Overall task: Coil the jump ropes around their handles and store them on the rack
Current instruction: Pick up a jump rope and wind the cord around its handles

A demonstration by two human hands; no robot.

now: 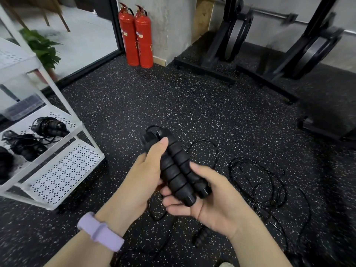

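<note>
Two black ribbed jump rope handles lie side by side, held between both hands above the speckled floor. My left hand grips their upper part with the thumb on top. Cupping their lower ends from below is my right hand, thumb pressed on the side. Their thin black rope trails loose down to the floor. A tangle of loose black rope lies on the floor to the right, and another handle lies below my right hand. The white rack stands at the left, with coiled ropes on its middle shelf.
Two red fire extinguishers stand against the back wall. Black weight stands with plates fill the back right. A potted plant sits behind the rack. A clear plastic box rests on a rack shelf.
</note>
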